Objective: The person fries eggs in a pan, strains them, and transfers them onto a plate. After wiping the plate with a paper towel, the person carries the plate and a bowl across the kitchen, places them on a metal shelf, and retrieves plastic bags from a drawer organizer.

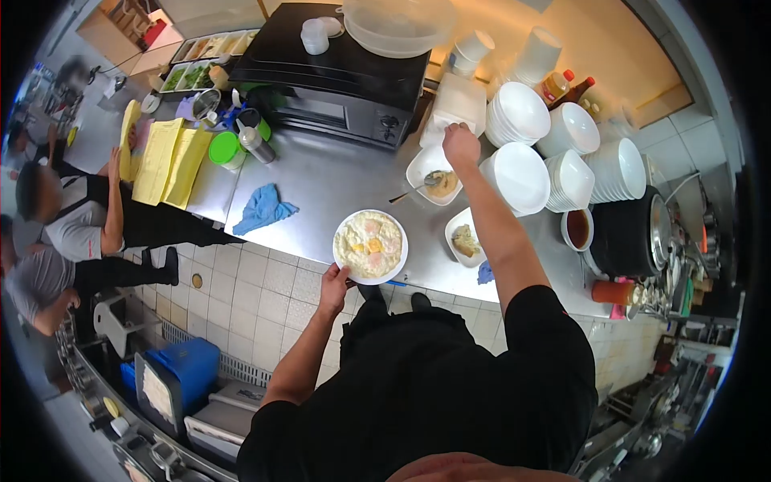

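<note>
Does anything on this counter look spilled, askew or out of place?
I see no clear spill or damage. The one untidy thing is a blue cloth, crumpled on the counter near the plate that the left hand holds.

Commercial kitchen – steel counter (pixel 321 181), stacked bowls (pixel 519 112), ingredient trays (pixel 191 78).

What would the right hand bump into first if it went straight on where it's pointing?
Probably the white, boxy thing right in front of it. The right hand already looks very close, and from above I can't tell whether they're touching.
</note>
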A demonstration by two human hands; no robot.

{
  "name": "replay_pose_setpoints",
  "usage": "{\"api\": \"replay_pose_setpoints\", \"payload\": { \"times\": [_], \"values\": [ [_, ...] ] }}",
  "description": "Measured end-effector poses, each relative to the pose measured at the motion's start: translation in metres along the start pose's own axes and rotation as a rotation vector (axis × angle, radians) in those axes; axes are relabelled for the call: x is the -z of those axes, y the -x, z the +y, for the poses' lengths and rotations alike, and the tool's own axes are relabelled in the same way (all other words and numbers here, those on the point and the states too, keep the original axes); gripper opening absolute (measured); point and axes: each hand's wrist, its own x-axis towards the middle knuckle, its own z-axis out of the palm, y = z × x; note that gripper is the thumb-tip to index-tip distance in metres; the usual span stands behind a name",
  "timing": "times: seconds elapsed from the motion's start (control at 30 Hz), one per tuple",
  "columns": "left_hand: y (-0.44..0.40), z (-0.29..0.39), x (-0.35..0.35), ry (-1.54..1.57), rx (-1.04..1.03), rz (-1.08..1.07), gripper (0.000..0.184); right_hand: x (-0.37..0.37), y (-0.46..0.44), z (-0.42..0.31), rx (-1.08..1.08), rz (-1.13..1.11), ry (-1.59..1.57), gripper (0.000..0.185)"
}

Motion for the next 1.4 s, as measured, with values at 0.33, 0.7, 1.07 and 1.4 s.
{"api": "replay_pose_setpoints", "payload": {
  "times": [0.33,0.7,1.07,1.4],
  "values": [
    [-0.026,0.011,0.008,-0.150,0.073,0.114,0.022,0.024,0.025,0.015,0.055,0.264,-0.105,0.022],
    [-0.011,0.045,0.014,-0.377,0.234,0.035,0.035,0.024,0.020,0.013,-0.027,0.189,-0.193,0.024],
    [0.019,0.040,0.035,-0.421,-0.079,0.172,0.032,0.029,0.044,0.023,-0.012,0.419,-0.425,0.013],
    [0.016,0.094,-0.151,-0.288,-0.329,-0.385,0.030,0.131,0.190,0.035,0.236,0.638,-0.572,0.013]
  ]
}}
